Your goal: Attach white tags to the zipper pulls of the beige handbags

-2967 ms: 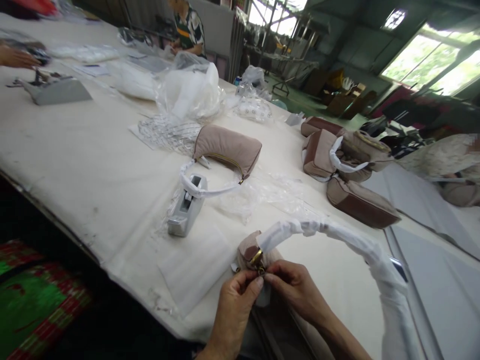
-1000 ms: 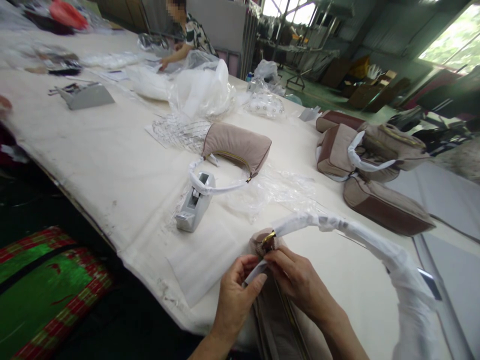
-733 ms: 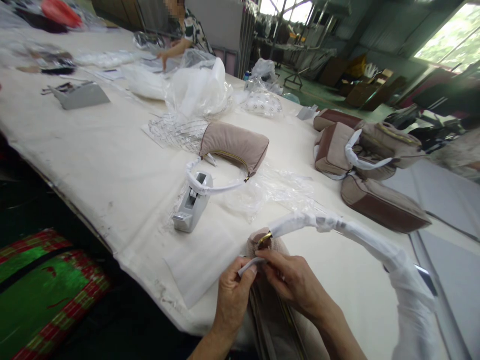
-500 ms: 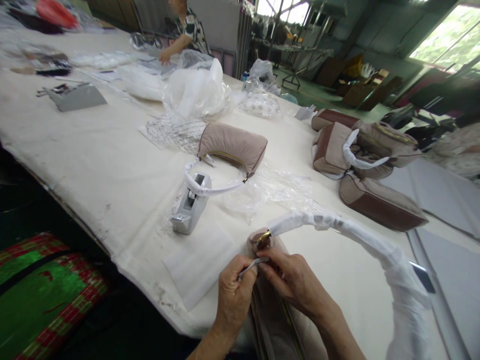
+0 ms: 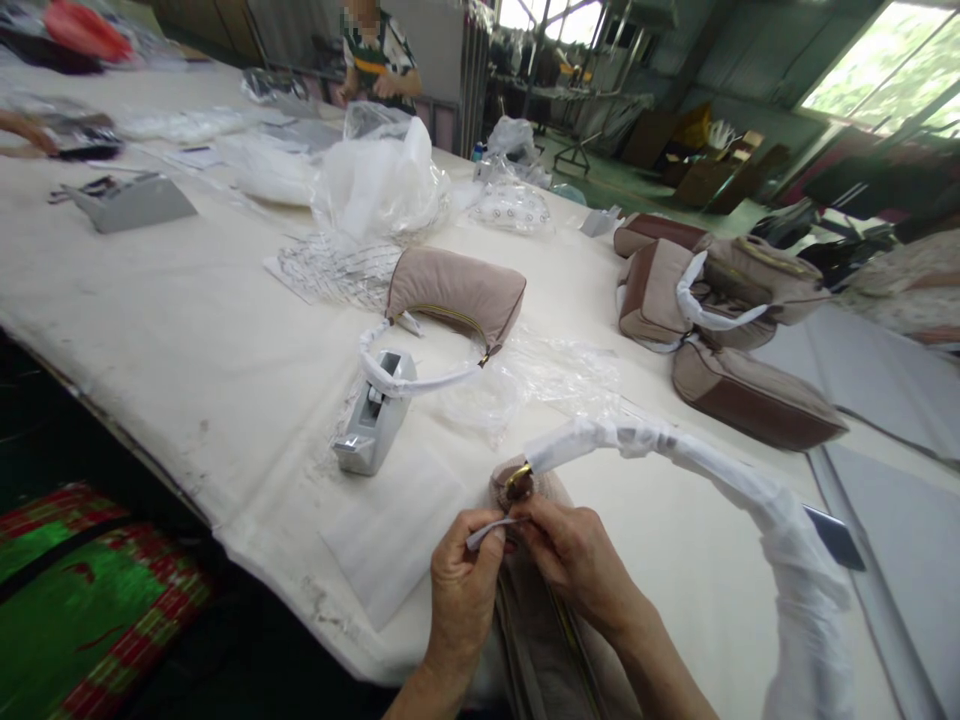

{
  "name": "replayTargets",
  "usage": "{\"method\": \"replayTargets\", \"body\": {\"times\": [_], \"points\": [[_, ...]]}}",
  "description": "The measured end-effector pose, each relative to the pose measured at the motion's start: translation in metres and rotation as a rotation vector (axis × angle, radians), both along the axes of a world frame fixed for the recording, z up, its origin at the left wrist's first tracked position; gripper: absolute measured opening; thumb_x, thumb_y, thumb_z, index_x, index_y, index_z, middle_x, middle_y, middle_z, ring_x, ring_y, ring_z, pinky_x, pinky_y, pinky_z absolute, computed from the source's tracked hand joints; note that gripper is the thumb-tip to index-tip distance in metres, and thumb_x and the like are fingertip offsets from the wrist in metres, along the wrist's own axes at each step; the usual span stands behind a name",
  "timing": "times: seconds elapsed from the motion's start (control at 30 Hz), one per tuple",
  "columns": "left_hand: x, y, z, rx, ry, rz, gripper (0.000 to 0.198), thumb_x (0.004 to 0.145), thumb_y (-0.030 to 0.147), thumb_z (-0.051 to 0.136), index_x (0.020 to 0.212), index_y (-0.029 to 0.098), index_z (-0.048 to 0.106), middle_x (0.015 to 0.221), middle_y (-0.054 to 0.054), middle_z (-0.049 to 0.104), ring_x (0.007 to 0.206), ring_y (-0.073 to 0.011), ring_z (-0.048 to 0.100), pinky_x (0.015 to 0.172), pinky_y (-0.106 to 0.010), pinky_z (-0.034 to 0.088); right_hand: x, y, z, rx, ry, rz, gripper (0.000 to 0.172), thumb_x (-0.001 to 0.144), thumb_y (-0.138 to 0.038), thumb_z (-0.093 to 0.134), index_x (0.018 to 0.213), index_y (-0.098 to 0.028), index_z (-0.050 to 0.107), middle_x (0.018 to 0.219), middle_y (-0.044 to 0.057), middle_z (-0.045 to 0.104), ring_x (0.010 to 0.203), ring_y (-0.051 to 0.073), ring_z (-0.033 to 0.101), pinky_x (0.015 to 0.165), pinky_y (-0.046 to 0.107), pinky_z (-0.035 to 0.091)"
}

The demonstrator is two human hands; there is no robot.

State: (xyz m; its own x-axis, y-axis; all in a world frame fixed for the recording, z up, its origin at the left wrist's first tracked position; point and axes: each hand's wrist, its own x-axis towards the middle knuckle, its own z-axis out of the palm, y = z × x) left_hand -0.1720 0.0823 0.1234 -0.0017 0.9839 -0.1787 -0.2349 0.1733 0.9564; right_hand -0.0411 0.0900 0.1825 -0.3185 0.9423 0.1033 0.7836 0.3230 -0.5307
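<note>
A beige handbag (image 5: 540,620) stands on end at the table's near edge, between my two hands. Its handle (image 5: 705,470), wrapped in white paper, arcs off to the right. My left hand (image 5: 461,590) pinches a small white strip (image 5: 486,532) beside the gold ring (image 5: 517,482) at the bag's end. Against the same spot my right hand (image 5: 574,560) is closed, its fingertips pinching the strip's other end at the bag.
A grey tape dispenser (image 5: 369,420) sits left of my hands. Behind it lie another beige handbag (image 5: 457,290), clear plastic (image 5: 547,375) and a white sheet (image 5: 390,530). A pile of handbags (image 5: 712,330) is at right. Other people work at the far end of the table (image 5: 150,300).
My fingers have shifted the white strip around at the bag's end near the ring; at 3 s ago they pinched the ring itself. The camera view has swung slightly.
</note>
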Motion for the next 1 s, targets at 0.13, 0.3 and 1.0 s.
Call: {"method": "replayTargets", "body": {"times": [0.13, 0.3, 1.0], "points": [[0.0, 0.001, 0.005, 0.039, 0.06, 0.001, 0.009, 0.077, 0.024, 0.057, 0.072, 0.017, 0.059, 0.063, 0.003, 0.057, 0.062, -0.0117, 0.052, 0.059, -0.02, 0.042, -0.005, -0.003, 0.014, 0.155, -0.1, 0.048, 0.022, 0.087, -0.016, 0.042, 0.105, -0.02, 0.054, 0.086, 0.005, 0.063, 0.069, 0.014, 0.059, 0.059, 0.022, 0.044], [-0.004, 0.0, 0.008, 0.151, 0.171, -0.017, 0.009, 0.078, 0.019, 0.053, 0.07, 0.018, 0.058, 0.065, 0.003, 0.054, 0.065, -0.0121, 0.05, 0.061, -0.02, 0.041, -0.007, -0.003, 0.018, 0.121, -0.136, 0.142, 0.03, 0.088, -0.012, 0.038, 0.114, -0.019, 0.05, 0.098, 0.007, 0.061, 0.079, 0.015, 0.061, 0.06, 0.023, 0.048], [-0.012, -0.002, 0.0, 0.158, 0.154, -0.053, 0.011, 0.082, 0.023, 0.052, 0.09, 0.021, 0.059, 0.082, 0.003, 0.062, 0.075, -0.011, 0.058, 0.07, -0.019, 0.048, -0.002, 0.0, -0.002, 0.223, 0.009, 0.119, 0.023, 0.088, -0.009, 0.038, 0.092, -0.014, 0.059, 0.078, 0.006, 0.059, 0.069, 0.013, 0.056, 0.059, 0.021, 0.045]]}}
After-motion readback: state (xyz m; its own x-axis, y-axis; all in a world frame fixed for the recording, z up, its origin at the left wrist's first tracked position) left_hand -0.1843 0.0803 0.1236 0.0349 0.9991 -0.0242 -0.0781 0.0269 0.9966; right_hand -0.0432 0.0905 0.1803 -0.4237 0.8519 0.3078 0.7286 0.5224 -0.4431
